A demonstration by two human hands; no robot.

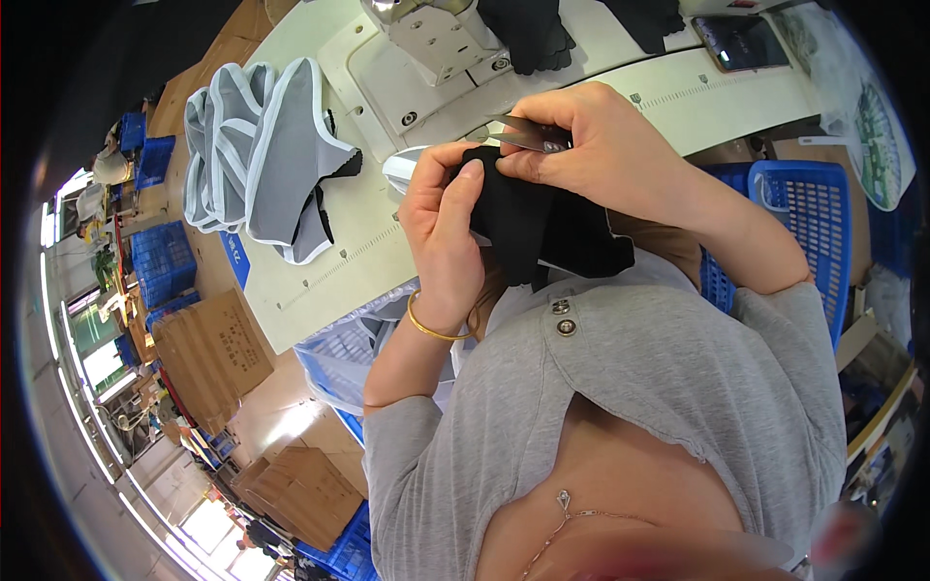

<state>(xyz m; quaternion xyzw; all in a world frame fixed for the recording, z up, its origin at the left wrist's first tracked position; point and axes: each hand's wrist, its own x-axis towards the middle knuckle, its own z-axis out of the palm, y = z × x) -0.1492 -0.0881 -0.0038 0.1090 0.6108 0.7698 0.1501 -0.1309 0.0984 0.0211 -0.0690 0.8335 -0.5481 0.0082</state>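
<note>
So a black fabric piece (513, 218) is being held up between both hands, right by the counter's near edge and in front of a gray shirt (668, 368). Its top edge is pinched between thumb and fingers of the left hand (444, 208). The right hand (591, 140) is pretty full: the fabric is gripped at the fingertips, and metal snips (531, 136) are tucked in there too, blades pointed toward the left hand. A gold bangle (436, 324) is worn on the left wrist.

Left of the left hand, gray pieces with white edging (276, 155) are piled on the counter (373, 266). A sewing machine (436, 44) is set beyond both hands, and more black pieces (523, 37) are laid beside it. A phone (741, 44) is parked past the right hand.

Containers: below the left hand, a plastic-lined blue basket (334, 373) is partly filled with pale fabric. Right of the right hand there's another blue basket (823, 198), its contents mostly hidden. Farther off to the left, cardboard boxes (208, 353) and blue crates (165, 259) are scattered; what's inside can't be made out.
</note>
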